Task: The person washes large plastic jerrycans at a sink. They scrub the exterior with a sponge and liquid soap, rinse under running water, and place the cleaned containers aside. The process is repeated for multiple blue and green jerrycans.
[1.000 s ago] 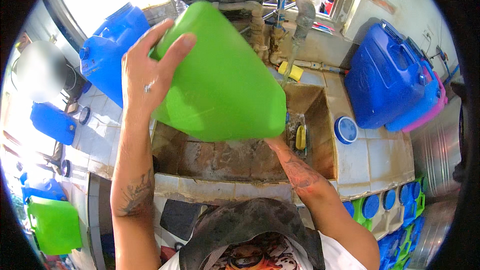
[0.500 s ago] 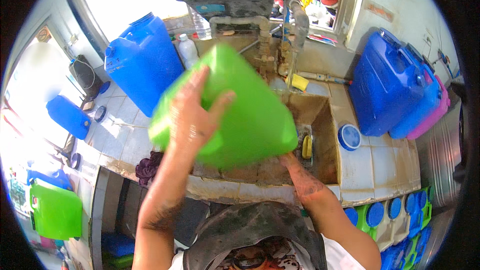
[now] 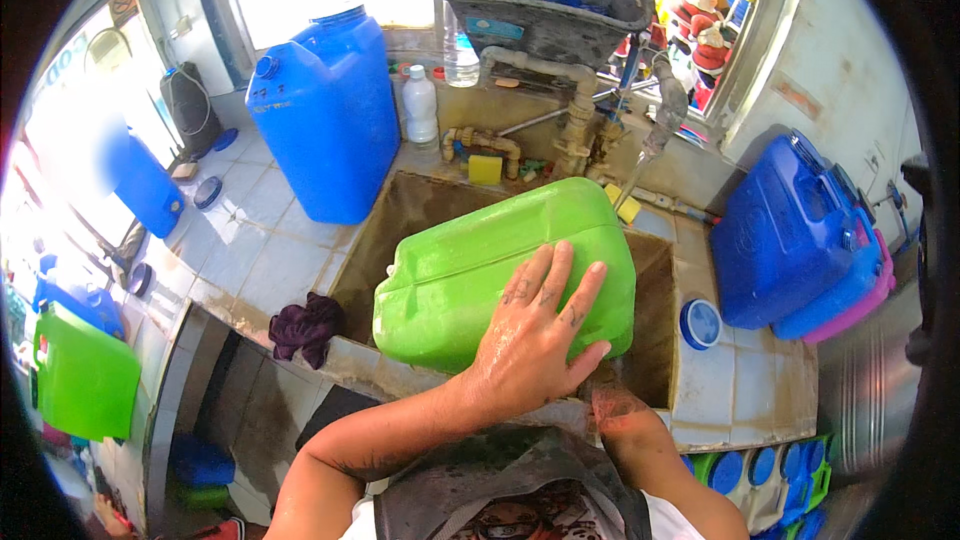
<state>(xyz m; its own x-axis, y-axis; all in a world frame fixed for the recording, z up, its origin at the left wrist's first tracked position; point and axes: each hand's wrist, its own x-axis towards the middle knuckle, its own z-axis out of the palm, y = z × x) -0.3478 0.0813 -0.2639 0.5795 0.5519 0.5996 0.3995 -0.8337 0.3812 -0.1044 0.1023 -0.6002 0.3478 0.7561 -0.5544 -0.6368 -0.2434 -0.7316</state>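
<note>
Green container lid-side hanging at lower left (image 3: 85, 375), tall blue drum (image 3: 325, 115) upper left on tiled counter (image 3: 250, 250), green jerrycan (image 3: 500, 275) at centre frame over the stained sink (image 3: 400, 210), left hand (image 3: 535, 335) pressed flat on it with fingers spread, right hand hidden beneath the can, grip impossible to tell, blue jerrycan (image 3: 790, 235) at right

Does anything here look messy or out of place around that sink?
The blue jerrycan at the right leans tilted against a pink one. A loose blue cap lies on the tiles, and a dark purple rag sits bunched on the sink rim. The sink walls look stained brown.
</note>
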